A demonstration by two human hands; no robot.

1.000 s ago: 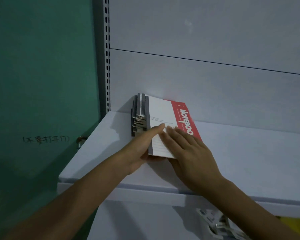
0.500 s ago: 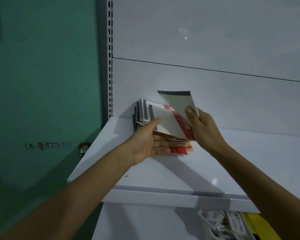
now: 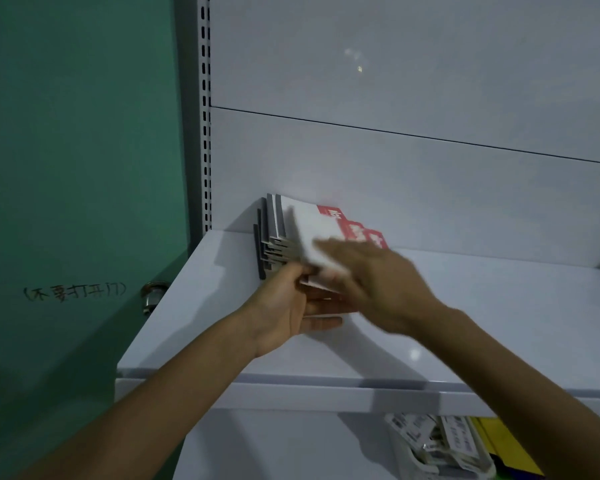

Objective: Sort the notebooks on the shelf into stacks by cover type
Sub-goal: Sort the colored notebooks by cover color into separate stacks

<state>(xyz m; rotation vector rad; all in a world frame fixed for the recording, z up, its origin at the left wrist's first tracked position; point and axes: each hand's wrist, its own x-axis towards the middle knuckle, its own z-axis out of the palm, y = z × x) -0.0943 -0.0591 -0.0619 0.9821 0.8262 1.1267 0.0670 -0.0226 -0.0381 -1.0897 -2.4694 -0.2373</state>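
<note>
Several notebooks lie against the back panel at the left end of the white shelf (image 3: 465, 323). The left ones show grey spines (image 3: 274, 233) and sit staggered. Three red-and-white covered notebooks (image 3: 321, 220) are fanned out to the right, their red bands peeking one behind another. My left hand (image 3: 288, 306) grips the near edge of the fanned notebooks, thumb on top and fingers underneath. My right hand (image 3: 378, 282) is blurred with motion and lies with straight fingers across the top white cover, hiding its lower right part.
A green door (image 3: 66, 168) with a metal knob (image 3: 152, 294) and handwriting stands left of the slotted shelf upright (image 3: 205, 133). Below the shelf lie white packets (image 3: 437, 441) and a yellow item (image 3: 499, 445). The shelf's right part is bare.
My right hand had lifted one notebook upright half a second ago; now it lies flat over the pile. The red-and-white notebooks are now fanned to the right. My left hand stays at their near edge.
</note>
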